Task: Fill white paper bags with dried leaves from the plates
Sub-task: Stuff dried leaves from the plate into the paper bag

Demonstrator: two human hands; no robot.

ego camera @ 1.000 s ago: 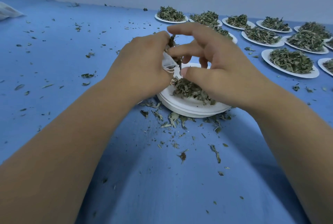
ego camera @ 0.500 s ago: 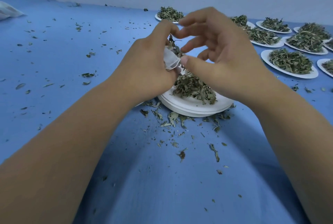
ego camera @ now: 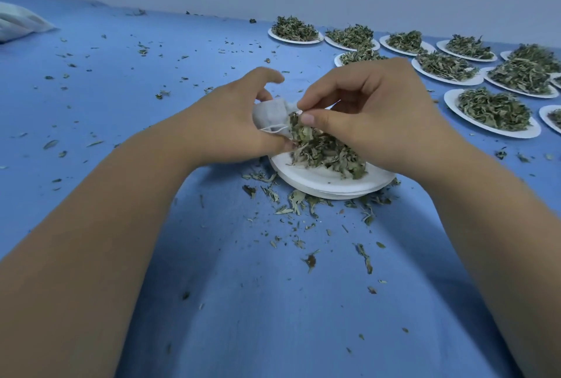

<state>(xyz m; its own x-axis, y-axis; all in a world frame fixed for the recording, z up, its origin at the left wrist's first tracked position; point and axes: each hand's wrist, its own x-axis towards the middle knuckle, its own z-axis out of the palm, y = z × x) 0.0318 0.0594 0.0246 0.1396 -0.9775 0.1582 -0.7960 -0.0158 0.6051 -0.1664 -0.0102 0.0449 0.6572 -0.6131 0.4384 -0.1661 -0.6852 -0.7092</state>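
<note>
White paper bag (ego camera: 271,116) lowered onto dried leaves (ego camera: 328,151), right hand (ego camera: 373,116) now pinching.

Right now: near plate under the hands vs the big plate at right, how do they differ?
The near plate sits on top of a stack of plates; the right plate lies singly on the blue cloth. The near plate's leaf pile is small, leaving bare white at the front; the right plate is heaped nearly across. Spilled leaves ring the near plate; few lie by the right one. Both are white and hold dried green leaves.
</note>
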